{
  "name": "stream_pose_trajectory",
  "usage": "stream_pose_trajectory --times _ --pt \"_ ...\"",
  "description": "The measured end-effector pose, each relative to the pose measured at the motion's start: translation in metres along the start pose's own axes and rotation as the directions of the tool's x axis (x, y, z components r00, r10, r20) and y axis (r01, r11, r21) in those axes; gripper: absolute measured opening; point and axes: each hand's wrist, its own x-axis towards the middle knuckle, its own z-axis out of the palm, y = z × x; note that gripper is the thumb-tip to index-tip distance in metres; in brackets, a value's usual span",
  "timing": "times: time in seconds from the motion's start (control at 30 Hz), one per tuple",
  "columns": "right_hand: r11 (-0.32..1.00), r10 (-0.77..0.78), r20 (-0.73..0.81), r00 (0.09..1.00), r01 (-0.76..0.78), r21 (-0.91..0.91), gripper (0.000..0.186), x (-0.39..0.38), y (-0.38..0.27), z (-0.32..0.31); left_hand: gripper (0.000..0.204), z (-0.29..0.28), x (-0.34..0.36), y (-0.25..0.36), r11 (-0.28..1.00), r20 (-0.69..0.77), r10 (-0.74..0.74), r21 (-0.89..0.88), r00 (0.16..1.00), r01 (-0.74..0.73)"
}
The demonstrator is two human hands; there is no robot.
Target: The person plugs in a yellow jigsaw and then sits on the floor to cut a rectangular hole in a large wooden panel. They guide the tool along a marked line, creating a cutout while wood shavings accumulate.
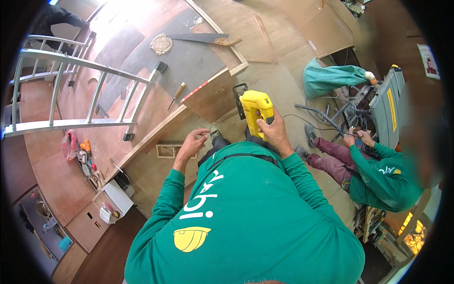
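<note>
Right hand (275, 131) wrapped round yellow power tool (255, 105), plate just beside wooden panel (210, 97), ahead between hands. Left hand (191, 143) loosely curled, fingers parted, nothing visibly held. Steadier handling probably wants plate flat, left fingers clear.

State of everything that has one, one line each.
Left hand: empty, fingers curled
Right hand: closed round the yellow power tool
Yellow power tool: held; on or off, can't tell
Handsaw: lying flat
Wooden-handled tool: lying down
Metal ladder: folded or spread, can't tell
Teal bag: bulging
</note>
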Motion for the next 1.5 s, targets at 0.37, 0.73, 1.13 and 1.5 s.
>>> stream_pose_trajectory --times 0.37,0.73,1.13,1.5 --pt "0.691 -0.464 0.142 0.875 0.457 -0.560 0.053 -0.005 0.001 -0.001 0.066 0.083 -0.022 0.166 0.815 0.128 0.043 -0.579 0.991 0.039" --pt "0.578 -0.170 0.313 0.934 0.352 -0.736 0.053 -0.048 -0.012 0.001 0.048 0.099 0.007 0.155 0.770 0.464 -0.033 -0.552 0.885 0.318" --pt "0.867 -0.207 -0.065 0.976 0.152 -0.475 0.041 -0.106 0.041 0.020 0.052 0.122 -0.019 0.149 0.932 0.582 -0.066 -0.253 0.810 0.258" --pt "0.947 -0.090 -0.055 0.994 0.069 -0.313 0.034 -0.116 0.057 0.011 0.044 0.062 -0.028 0.096 0.939 0.415 -0.038 -0.296 0.909 0.175"
